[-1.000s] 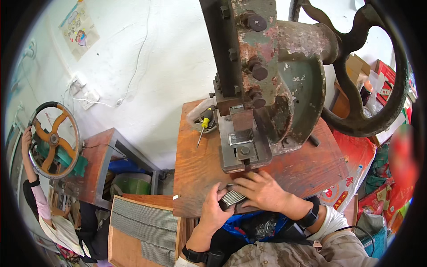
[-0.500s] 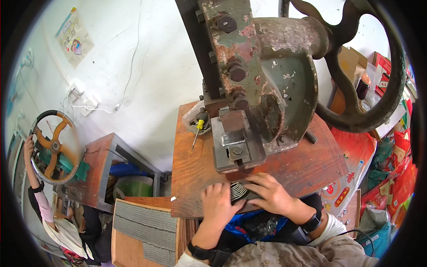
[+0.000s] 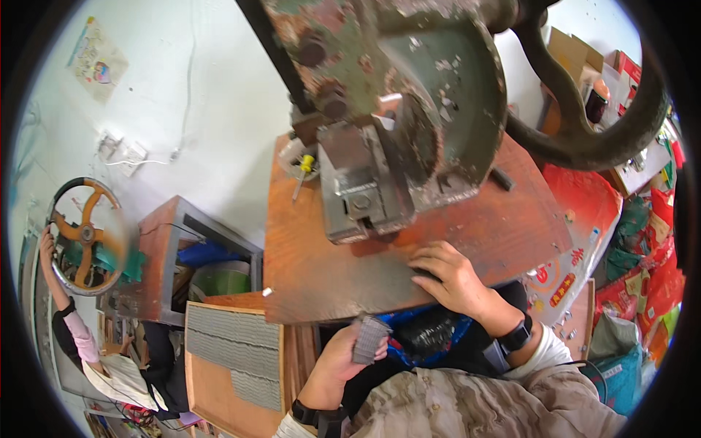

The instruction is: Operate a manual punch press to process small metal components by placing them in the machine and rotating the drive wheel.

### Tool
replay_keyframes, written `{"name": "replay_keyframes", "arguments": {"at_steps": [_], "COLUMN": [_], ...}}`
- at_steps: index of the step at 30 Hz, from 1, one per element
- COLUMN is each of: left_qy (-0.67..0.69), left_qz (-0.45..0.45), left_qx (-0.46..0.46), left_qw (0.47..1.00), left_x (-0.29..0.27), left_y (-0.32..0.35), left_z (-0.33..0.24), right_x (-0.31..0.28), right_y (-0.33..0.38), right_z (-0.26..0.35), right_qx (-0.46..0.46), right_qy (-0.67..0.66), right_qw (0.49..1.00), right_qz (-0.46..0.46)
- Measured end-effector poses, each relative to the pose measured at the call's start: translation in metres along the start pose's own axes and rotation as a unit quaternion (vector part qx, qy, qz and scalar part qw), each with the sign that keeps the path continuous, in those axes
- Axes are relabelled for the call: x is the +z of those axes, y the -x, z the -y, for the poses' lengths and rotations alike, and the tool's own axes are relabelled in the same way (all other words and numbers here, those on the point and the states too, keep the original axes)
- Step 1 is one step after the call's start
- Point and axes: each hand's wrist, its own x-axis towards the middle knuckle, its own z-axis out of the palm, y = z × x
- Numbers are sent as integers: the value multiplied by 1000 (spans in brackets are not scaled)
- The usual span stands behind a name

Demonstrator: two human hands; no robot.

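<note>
My left hand [image 3: 345, 355], in front of the table's near edge, is closed around a small block of stacked grey metal strips [image 3: 371, 340]. Its ridged face points up between thumb and fingers. On the wooden tabletop [image 3: 467, 230] rests my right hand [image 3: 451, 279], its fingers loosely bent with a gap to the thumb and nothing seen between them. Beyond it stands an old green hand press [image 3: 449, 95] with peeling paint. A grey metal die block [image 3: 365, 204] sits under its ram.
A wooden tray [image 3: 281, 350] with rows of grey strips lies at lower left. A yellow-handled screwdriver [image 3: 305, 165] leans in a container beside the press. Far left, another person's hand [image 3: 46, 248] grips a handwheel [image 3: 87, 233]. Red bags [image 3: 653, 292] pile up at right.
My left hand has drawn back off the table toward me with the strips. My right hand has come away from them and stays on the tabletop. The view has shifted.
</note>
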Motion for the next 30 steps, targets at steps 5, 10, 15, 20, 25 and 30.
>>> {"name": "replay_keyframes", "arguments": {"at_steps": [5,10,15,20,25,30], "left_qy": [-595,-704,-620,-425,-385,-429], "left_qz": [-223,-438,-650,-552,-499,-534], "left_qx": [156,385,235,133,127,113], "left_qw": [756,405,372,705,766,720], "left_x": [-22,-83,-240,-234,-254,-259], "left_y": [-25,80,232,254,262,267], "left_z": [66,16,13,-10,-19,-18], "right_x": [6,-8,6,8,13,15], "right_y": [-3,4,-1,-1,-1,-2], "right_z": [6,8,20,21,24,28], "right_qx": [-6,33,-12,9,3,-1], "right_qy": [17,35,42,86,125,141], "right_qw": [1000,998,997,994,990,988], "right_qz": [16,36,56,65,65,66]}}
